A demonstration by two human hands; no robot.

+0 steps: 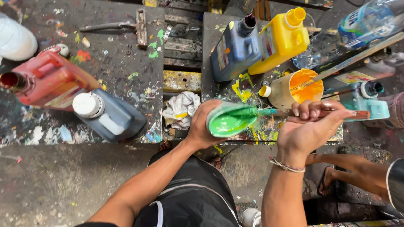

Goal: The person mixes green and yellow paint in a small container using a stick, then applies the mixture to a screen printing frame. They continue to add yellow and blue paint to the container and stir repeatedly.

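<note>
My left hand (202, 128) grips a plastic cup of green paint (228, 120), tilted on its side toward me. My right hand (310, 125) holds a thin stick (309, 114) whose green-coated end reaches into the cup. Just beyond my right hand stands a cup of orange paint (299, 88) with a long stick (348, 60) leaning in it. Both hands hover over a paint-splattered bench (218, 37).
A yellow jug (282, 40) and a blue jug (234, 50) stand behind the cups. A red jug (46, 80) and a grey-blue jug (109, 115) lie on the left bench (119, 57). Another person's foot and leg (348, 172) are at right. A crumpled rag (181, 109) fills the gap.
</note>
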